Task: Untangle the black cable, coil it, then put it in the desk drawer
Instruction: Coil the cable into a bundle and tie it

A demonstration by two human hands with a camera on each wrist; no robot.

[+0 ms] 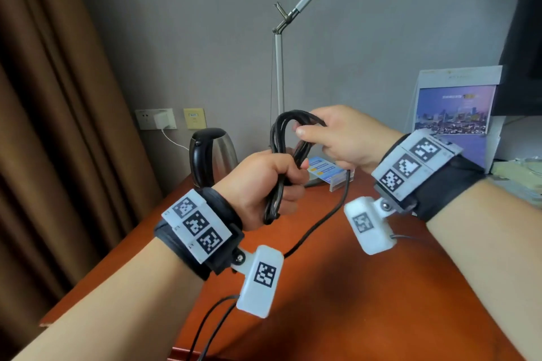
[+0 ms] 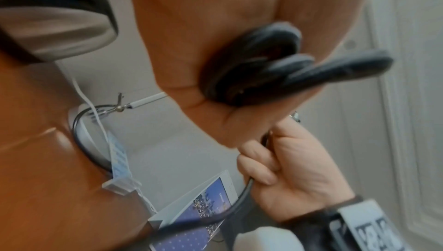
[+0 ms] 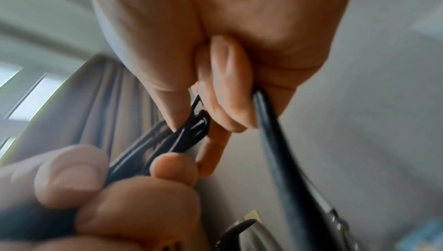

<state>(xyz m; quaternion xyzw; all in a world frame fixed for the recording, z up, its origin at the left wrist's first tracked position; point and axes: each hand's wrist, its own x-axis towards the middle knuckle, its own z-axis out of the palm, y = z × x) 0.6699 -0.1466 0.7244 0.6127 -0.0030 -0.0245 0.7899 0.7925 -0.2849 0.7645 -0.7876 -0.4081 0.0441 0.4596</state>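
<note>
A black cable (image 1: pixel 283 138) is gathered into several long loops held above the desk. My left hand (image 1: pixel 268 182) grips the lower part of the bundle in a fist; its looped end (image 2: pixel 251 65) bulges out below the palm. My right hand (image 1: pixel 331 135) pinches the top of the loops between thumb and fingers, and the cable (image 3: pixel 189 133) runs between its fingertips. One loose strand (image 1: pixel 328 214) hangs from the right hand down across the desk toward the near edge. No drawer shows in any view.
An orange-brown wooden desk (image 1: pixel 352 287) lies below the hands. At its back stand a steel kettle (image 1: pixel 212 152), a desk lamp arm (image 1: pixel 278 67), a small blue card stand (image 1: pixel 325 170) and a printed sign (image 1: pixel 454 108). Brown curtains (image 1: pixel 58 126) hang left; wall sockets (image 1: pixel 155 119) sit behind the kettle.
</note>
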